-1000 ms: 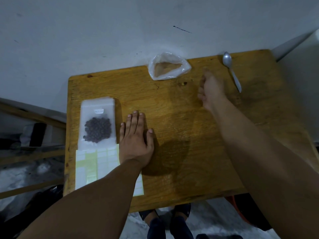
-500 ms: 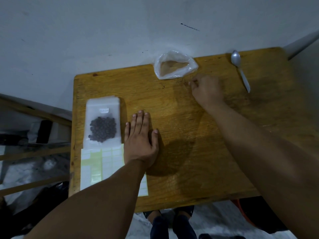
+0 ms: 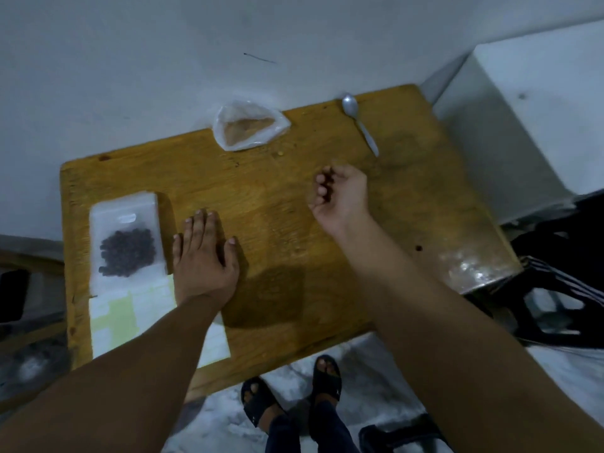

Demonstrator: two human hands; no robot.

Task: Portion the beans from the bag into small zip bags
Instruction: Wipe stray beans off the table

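A clear zip bag (image 3: 127, 223) holding dark beans (image 3: 128, 252) lies flat at the left of the wooden table (image 3: 294, 256). Just below it lies a pale stack of small zip bags (image 3: 130, 317), partly under my left forearm. My left hand (image 3: 204, 259) rests flat on the table right of the bean bag, fingers straight. My right hand (image 3: 340, 197) hovers at mid-table, turned palm up with its fingers curled; nothing shows in it. A white spoon (image 3: 359, 125) lies at the far right.
A crumpled clear bag (image 3: 250, 125) with brownish contents sits at the table's far edge against the wall. A small crumb (image 3: 279, 153) lies near it. A white box (image 3: 523, 109) and a black stool (image 3: 555, 308) stand on the right. My sandalled feet (image 3: 294, 393) show below the near edge.
My right hand has drawn back from near the crumpled bag toward mid-table and turned palm up with fingers curled. My left hand has stayed flat in place.
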